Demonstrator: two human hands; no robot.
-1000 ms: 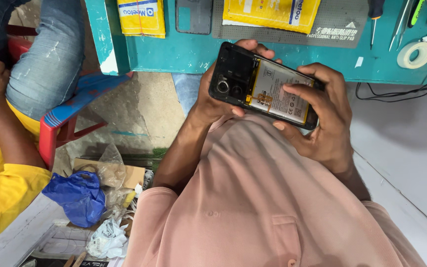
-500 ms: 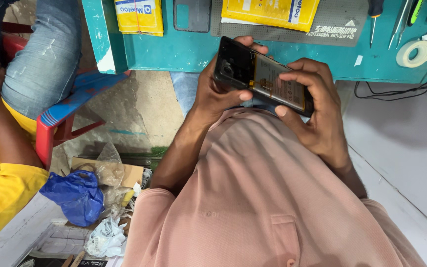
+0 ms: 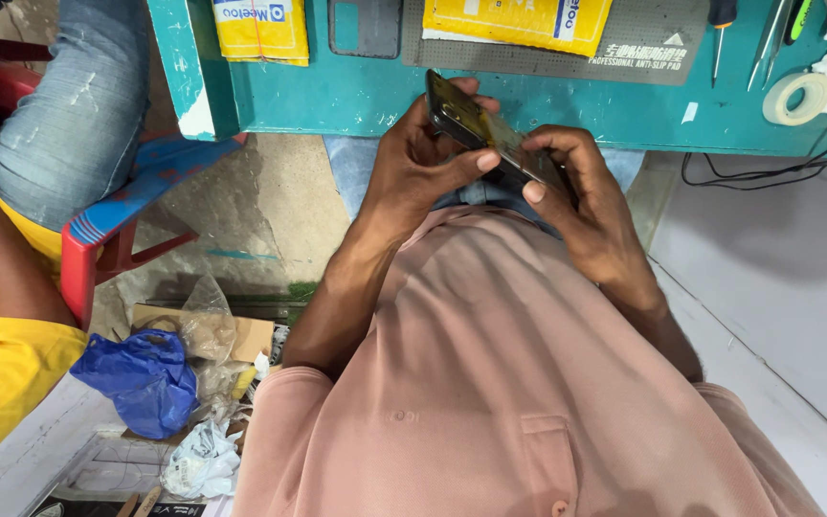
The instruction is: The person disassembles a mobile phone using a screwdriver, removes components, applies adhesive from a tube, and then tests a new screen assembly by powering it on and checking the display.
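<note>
Below the teal bench edge we grip an opened smartphone, back cover already off, left hand at nine o'clock, right hand at three, reassembly pending.

Both hands raised in front of the chest, close together, elbows bent, bare forearms running up from short pink sleeves. Left hand: fingers curled, thumb stretched across toward the right hand, gripping the opened black smartphone, which is tilted edge-on. Right hand: fingers bent over its lower end, thumb tip pressed on it.
</note>
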